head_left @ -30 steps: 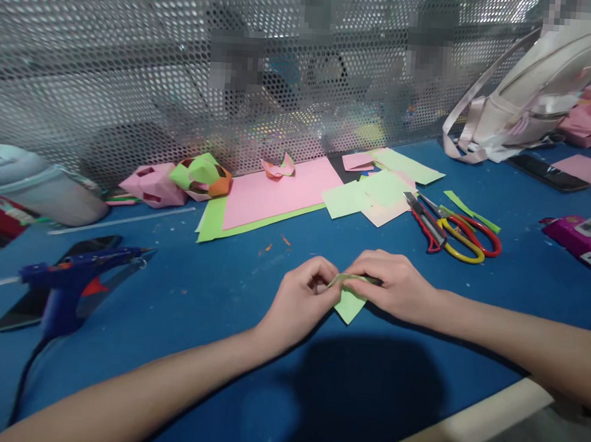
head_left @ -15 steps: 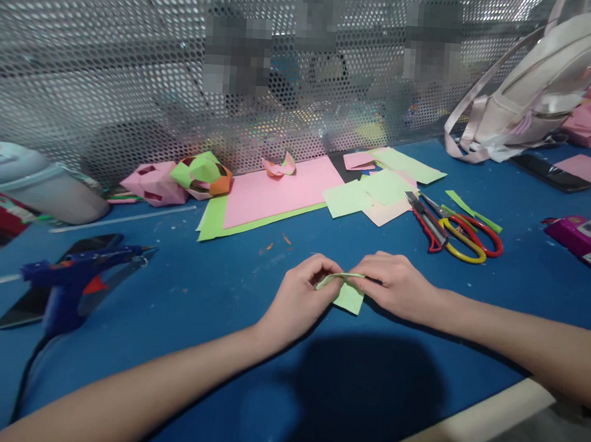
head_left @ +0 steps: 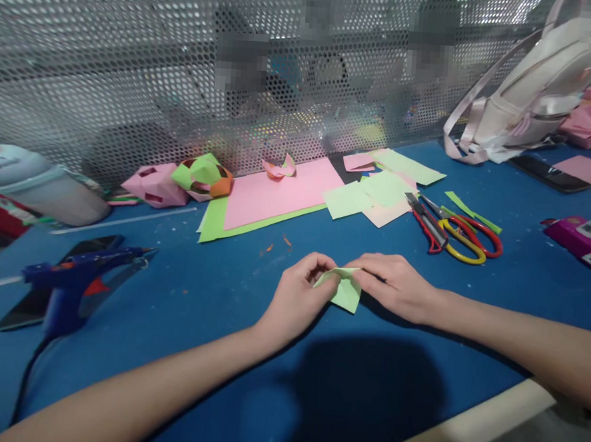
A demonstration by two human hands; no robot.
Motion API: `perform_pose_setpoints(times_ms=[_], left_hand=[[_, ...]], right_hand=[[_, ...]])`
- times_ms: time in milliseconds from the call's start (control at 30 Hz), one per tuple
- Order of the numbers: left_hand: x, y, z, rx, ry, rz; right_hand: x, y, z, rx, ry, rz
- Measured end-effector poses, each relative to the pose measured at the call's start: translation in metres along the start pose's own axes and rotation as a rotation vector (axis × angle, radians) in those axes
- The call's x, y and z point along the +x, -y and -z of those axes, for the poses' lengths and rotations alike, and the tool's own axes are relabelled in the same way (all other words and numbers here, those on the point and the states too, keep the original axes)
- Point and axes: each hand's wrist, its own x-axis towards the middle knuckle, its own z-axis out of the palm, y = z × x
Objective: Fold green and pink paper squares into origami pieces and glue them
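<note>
A small piece of light green paper (head_left: pixel 347 295) is pinched between my two hands just above the blue table. My left hand (head_left: pixel 302 293) grips its left side, with the thumb over the front face. On the upper right edge, my right hand (head_left: pixel 394 285) holds it between thumb and fingers. The paper looks creased and bent along its top; the part behind my fingers is hidden. Beyond my right hand lie a red utility knife (head_left: pixel 429 222) and scissors with red and yellow handles (head_left: pixel 467 237).
A blue glue gun (head_left: pixel 79 278) lies over a dark phone at left. Pink paper (head_left: pixel 281 197), light green sheets (head_left: pixel 347 199) and folded paper shapes (head_left: pixel 205 175) lie along the perforated metal panel (head_left: pixel 148 92). At right are a pale backpack (head_left: pixel 533 95) and a magenta tool (head_left: pixel 582 242).
The green paper has tilted so more of its front face and top edge shows. My fingers have shifted slightly on it; the table items have stayed put.
</note>
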Motion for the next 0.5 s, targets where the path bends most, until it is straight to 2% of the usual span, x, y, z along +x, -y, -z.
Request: perform_pose_setpoints(times_ms=[133,300,500], left_hand=[[-0.0004,0.0001,-0.0016,-0.027,0.032,0.021],[-0.0018,-0.0016,-0.0011,-0.043,0.104,-0.007],[-0.0012,-0.0012,0.0016,0.017,0.049,-0.052]], right_hand=[[0.0012,-0.0008,0.001,0.025,-0.011,-0.047],[0.0016,-0.0023,0.0006,-0.004,-0.003,-0.017],[0.0003,-0.0007,-0.0006,-0.027,-0.024,-0.03]])
